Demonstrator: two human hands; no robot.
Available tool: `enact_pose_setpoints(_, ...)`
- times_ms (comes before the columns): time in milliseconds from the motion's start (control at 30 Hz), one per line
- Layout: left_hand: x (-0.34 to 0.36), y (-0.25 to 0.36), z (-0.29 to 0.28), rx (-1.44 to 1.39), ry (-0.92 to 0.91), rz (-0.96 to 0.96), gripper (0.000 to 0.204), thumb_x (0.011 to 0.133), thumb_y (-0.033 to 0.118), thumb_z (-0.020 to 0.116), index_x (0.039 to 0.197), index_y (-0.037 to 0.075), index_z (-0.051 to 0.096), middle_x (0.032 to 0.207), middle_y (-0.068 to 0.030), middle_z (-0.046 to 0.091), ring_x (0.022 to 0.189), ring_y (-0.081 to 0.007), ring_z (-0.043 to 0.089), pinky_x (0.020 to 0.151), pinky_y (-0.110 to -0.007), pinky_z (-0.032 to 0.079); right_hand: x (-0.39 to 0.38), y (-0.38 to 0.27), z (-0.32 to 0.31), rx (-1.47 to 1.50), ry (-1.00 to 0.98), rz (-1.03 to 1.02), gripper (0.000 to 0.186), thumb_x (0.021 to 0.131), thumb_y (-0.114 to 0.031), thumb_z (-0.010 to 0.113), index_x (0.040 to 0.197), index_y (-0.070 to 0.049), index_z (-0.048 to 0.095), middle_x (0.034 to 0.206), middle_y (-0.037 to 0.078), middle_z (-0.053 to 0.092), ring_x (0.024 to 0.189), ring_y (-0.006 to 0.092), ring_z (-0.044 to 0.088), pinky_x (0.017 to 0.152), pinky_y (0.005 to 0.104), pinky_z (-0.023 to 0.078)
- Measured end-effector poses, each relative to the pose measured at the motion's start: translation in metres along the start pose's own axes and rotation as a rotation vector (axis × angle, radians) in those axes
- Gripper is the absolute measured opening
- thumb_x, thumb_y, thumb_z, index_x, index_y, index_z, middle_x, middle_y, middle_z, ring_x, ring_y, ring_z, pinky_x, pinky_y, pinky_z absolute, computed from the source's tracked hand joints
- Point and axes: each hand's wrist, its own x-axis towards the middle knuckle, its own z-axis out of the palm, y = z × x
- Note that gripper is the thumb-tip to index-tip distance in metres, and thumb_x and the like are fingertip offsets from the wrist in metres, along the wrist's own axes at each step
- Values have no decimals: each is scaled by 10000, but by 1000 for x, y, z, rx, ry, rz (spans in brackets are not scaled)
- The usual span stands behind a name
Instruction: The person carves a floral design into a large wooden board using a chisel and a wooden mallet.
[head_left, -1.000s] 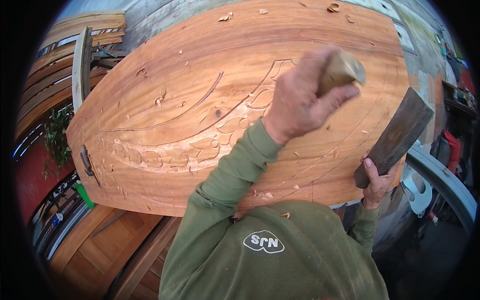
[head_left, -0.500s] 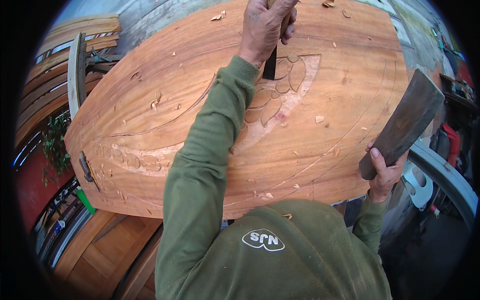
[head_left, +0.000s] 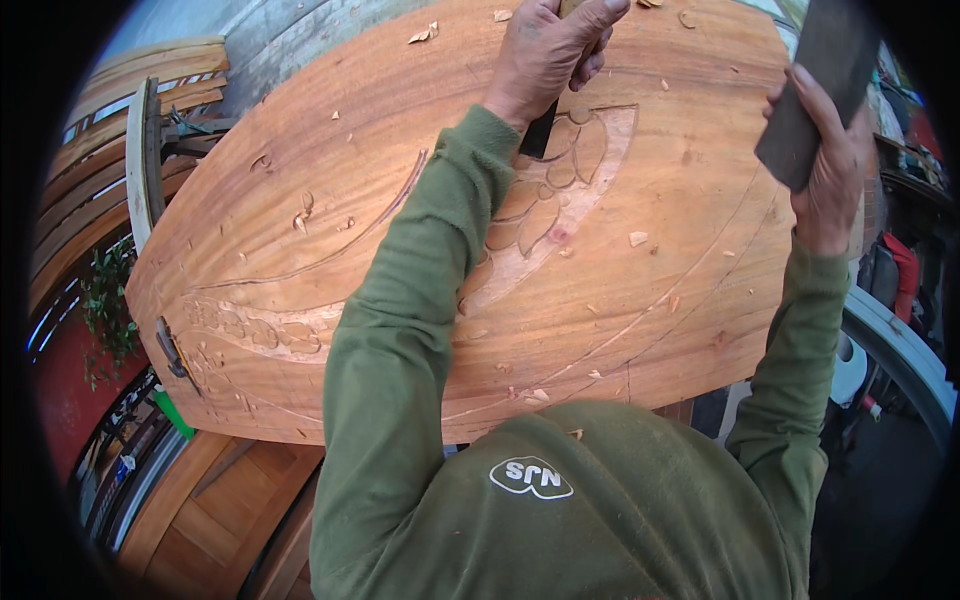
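A wide wooden panel (head_left: 690, 230) lies beneath my arms, bearing drawn curves and a carved band of leaf and round shapes (head_left: 522, 210). Near its far edge my left hand (head_left: 548, 58) is closed around the handle of a chisel (head_left: 540, 133). The dark flat blade points down, its tip at the edge of the carved shapes. Out at the far right, my right hand (head_left: 832, 172) grips a dark, flat, oblong block (head_left: 818, 105) by its lower end, raised and apart from the chisel. The block's top runs out of the picture.
Wood chips (head_left: 638, 239) are scattered over the panel. A small tool (head_left: 175, 352) rests at its left end. Stacked boards (head_left: 95, 190) and a leafy plant (head_left: 108, 312) stand at left. A panelled wooden piece (head_left: 215, 500) sits low on the left; a pale curved rail (head_left: 905, 350) is at right.
My right hand has swung up and away to the far side with the dark block. My left hand and the chisel stay at almost the same place on the carving.
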Motion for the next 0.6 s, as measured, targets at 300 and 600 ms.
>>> enact_pose_setpoints(300, -3, 3, -2, -36, -40, -38, 397, 1051, 324, 729, 1341, 83, 606, 794, 39, 542, 515, -47, 486, 442, -212, 371, 73, -52, 29, -434, -856, -1, 868, 820, -73, 779, 1614, -53, 427, 1109, 83, 661, 901, 143, 649, 786, 307, 539)
enact_pose_setpoints(600, -5, -1, -10, 10, 19, -70, 422, 1041, 287, 740, 1379, 79, 595, 802, 40, 530, 531, -44, 483, 454, -215, 375, 78, -43, 36, -584, -722, -173, 921, 783, -76, 770, 1635, -115, 420, 993, 61, 663, 729, 142, 616, 642, 299, 519)
